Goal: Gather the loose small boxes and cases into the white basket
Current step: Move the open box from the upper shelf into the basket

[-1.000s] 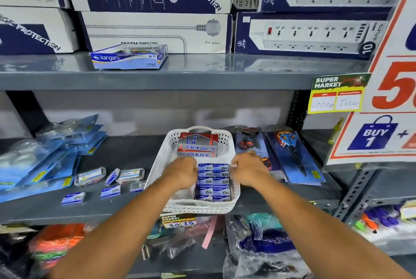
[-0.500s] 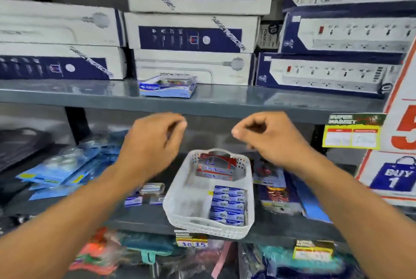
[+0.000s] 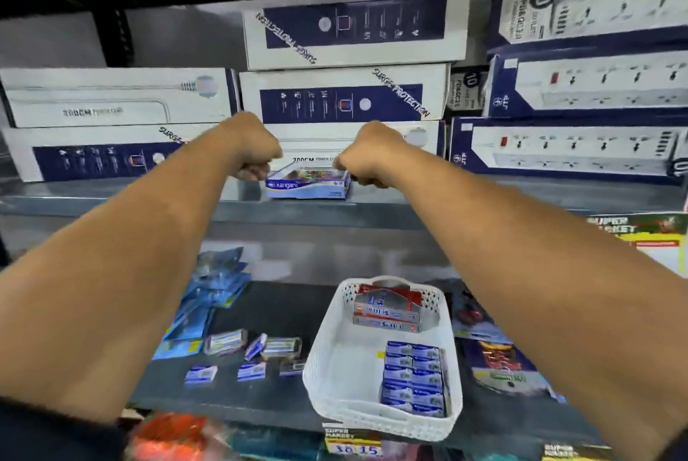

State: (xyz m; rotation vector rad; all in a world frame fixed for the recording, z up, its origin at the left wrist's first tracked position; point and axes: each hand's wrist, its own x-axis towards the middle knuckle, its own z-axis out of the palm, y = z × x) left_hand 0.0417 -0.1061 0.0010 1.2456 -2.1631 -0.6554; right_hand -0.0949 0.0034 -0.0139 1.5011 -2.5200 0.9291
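Observation:
A blue Kangaro box with a clear top rests on the upper grey shelf. My left hand curls against its left end and my right hand against its right end. On the lower shelf stands the white basket. It holds red-and-silver boxes at the back and a stack of small blue boxes at the front right. Left of the basket lie loose small blue boxes and clear cases.
Large surge-protector boxes are stacked right behind the Kangaro box. Blue blister packs lie at the lower shelf's left, scissors packs to the basket's right. A price tag hangs on the shelf edge under the basket.
Both hands left the basket, rose past the shelf edge and now close on the ends of the Kangaro box on the upper shelf. The view tilted upward.

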